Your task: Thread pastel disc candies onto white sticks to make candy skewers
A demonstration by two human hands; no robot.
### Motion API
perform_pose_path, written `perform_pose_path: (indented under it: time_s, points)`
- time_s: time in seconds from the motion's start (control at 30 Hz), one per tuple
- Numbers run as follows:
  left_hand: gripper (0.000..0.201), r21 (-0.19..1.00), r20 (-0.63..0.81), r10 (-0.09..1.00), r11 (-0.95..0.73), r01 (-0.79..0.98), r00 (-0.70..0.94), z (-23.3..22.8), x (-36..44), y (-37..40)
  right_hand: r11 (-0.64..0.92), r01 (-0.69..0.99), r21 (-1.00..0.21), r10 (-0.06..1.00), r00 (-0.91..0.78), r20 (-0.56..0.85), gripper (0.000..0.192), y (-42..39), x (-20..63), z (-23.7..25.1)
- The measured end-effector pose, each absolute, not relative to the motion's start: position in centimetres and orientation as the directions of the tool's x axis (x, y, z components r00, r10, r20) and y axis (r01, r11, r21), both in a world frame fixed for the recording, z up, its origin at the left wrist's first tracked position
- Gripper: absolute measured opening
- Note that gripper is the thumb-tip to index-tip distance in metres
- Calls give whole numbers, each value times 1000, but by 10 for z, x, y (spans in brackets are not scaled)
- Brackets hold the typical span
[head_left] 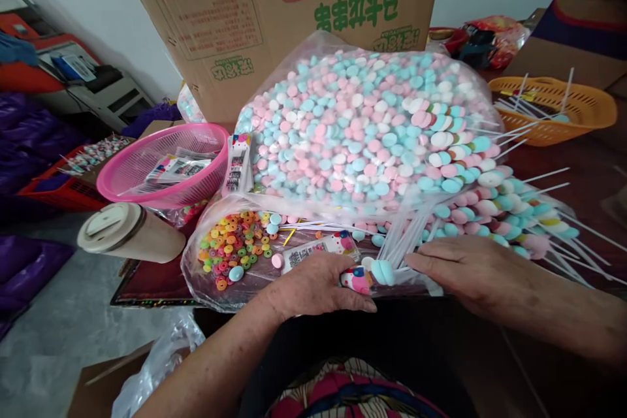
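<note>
My left hand [318, 287] is closed on a small printed wrapper [358, 279] in pink, white and blue at the table's front edge. Pale blue candies [383, 272] sit right at the wrapper's end; whether they are inside it I cannot tell. My right hand [455, 268] lies palm down with its fingers stretched out, beside a bundle of white sticks [404, 235]. Another printed wrapper [313, 251] lies flat behind my left hand. Skewered candies [490, 199] in pink, white and blue are piled to the right, their sticks pointing right.
A big clear bag of pastel candies [337, 124] fills the middle, before a cardboard box [289, 19]. Colourful candy rings [232, 241] lie at left. Around them are a pink basket [220, 170], a lidded cup [151, 235] and an orange basket [588, 117].
</note>
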State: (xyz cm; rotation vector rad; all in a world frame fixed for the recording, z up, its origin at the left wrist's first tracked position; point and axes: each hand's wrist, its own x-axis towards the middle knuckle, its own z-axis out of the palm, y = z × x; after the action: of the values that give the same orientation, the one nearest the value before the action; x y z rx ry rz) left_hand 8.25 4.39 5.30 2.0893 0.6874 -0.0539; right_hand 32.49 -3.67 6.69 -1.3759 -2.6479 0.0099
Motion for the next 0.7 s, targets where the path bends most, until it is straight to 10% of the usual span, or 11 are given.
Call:
perform_pose_path:
  time_s: [0.3,0.5,0.6,0.7]
  points:
    - [43,703,-428,470,-363,611,772,33,120,32,628,767,-130,776,-629,37,23,-36,299,38]
    - [65,883,-389,382,-104,457,838,44,85,50,603,779,-173,797,-597,90,27,-36,310,39]
    - [32,778,-447,317,-325,538,837,50,72,53,603,774,-195,796,-599,85,26,-38,317,43]
    - [27,435,-408,526,-606,666,746,50,74,45,527,814,-246,833,-551,-41,23,-42,320,47]
